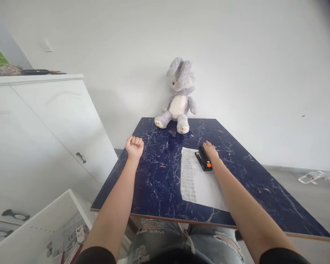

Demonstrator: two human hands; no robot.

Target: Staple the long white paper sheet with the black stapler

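Note:
My left hand (pixel 134 146) is curled into a fist with its wrist side turned up, at the left edge of the dark blue marbled table (pixel 159 176); nothing shows between its fingers. My right hand (pixel 210 150) lies on the table against the far right side of a black stapler (pixel 204 158) with an orange part at its near end. Its fingers reach forward, and no finger shows wrapped over the stapler. Under the stapler is a white sheet of paper (pixel 206 189) with a grey printed block pattern along its left side. My right forearm covers the sheet's right edge.
A grey plush rabbit (pixel 179 99) sits at the table's back against the white wall. Left of the table stands a white cabinet (pixel 57 121), with an open drawer (pixel 68 205) below holding papers and small items. A clear plastic package (pixel 312 177) lies on the floor at right.

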